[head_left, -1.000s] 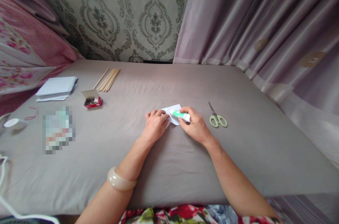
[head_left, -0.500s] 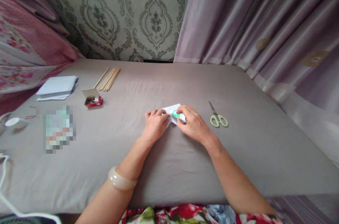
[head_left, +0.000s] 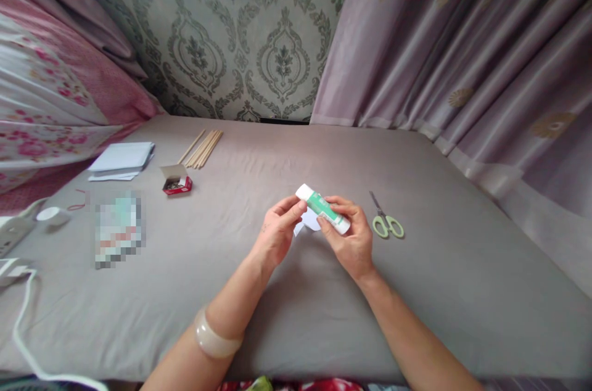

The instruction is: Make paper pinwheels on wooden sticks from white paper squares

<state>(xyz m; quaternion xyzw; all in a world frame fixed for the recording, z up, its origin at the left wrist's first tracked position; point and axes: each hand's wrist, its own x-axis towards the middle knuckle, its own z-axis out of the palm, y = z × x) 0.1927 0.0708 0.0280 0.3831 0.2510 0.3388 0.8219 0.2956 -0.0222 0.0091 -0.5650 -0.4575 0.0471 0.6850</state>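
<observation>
A person's left hand (head_left: 276, 232) pinches the white cap end of one glue stick (head_left: 324, 208), a smooth green-and-white cylinder, as the right hand (head_left: 354, 242) grips its other end, above white paper (head_left: 309, 220) on a creased gray cloth (head_left: 462, 267). One pair of green-handled scissors (head_left: 380, 226) lies near the right hand; one open red box (head_left: 178, 185) sits farther left.
</observation>
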